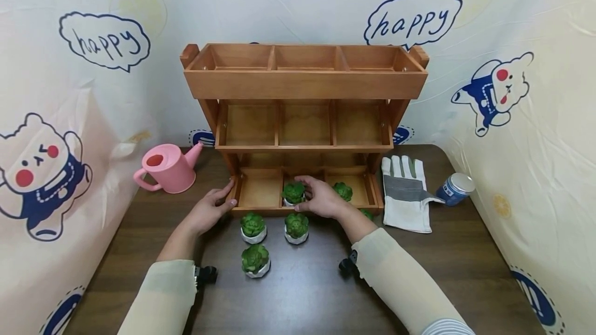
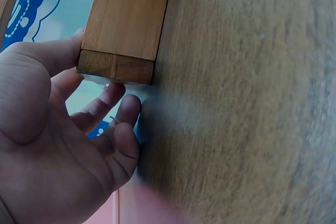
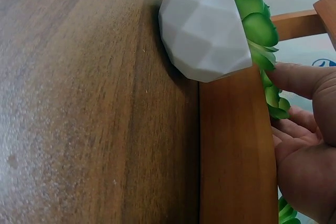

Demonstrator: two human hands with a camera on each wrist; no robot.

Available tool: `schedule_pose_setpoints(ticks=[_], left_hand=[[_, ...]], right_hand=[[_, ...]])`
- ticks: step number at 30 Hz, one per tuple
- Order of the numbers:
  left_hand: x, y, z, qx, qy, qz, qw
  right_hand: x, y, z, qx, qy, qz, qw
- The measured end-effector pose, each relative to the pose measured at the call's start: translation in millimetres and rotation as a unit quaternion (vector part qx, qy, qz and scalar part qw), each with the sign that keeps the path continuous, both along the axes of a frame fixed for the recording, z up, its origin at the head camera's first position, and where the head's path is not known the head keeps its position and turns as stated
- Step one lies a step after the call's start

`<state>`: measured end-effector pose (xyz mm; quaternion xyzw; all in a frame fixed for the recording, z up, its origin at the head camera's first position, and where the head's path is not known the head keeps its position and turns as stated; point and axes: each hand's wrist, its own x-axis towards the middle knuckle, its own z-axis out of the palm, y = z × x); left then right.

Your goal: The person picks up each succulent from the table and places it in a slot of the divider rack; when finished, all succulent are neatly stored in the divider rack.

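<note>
A three-tier wooden shelf stands at the back of the table. My left hand touches the left side of its bottom tier, near the front corner, also seen in the left wrist view. In the bottom tier's middle compartment is a potted succulent, pinched between the thumb and fingers of my right hand. Another succulent sits in the right compartment, partly behind that hand. Before the shelf stand succulents in white faceted pots: one, a second and a nearer one. My right forearm mostly hides a further green plant.
A pink watering can stands left of the shelf. On the right lie white-and-grey gloves, with a blue jar with a pale lid beside them. A printed cloth hangs behind and along both sides.
</note>
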<state>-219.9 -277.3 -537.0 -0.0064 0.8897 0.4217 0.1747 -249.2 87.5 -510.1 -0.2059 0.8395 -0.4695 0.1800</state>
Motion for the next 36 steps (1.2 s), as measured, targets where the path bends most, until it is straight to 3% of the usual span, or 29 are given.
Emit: schedule_pose_setpoints(ticks=[12,21,36], left_hand=[[0.9,0.4,1.9,-0.003,0.004,-0.003,1.0000],[0.4,0.7,-0.8,-0.006,0.026,-0.007,0.9996],[1.4,1.8,0.0,-0.004,0.013,-0.005,0.9999]], right_hand=[[4.9,2,7.7,-0.037,0.019,0.001,0.9991],[9.3,4,15.9,-0.071,0.015,-0.012,0.9973],[20.0,2,26.0,-0.077,0.028,-0.005,0.9966]])
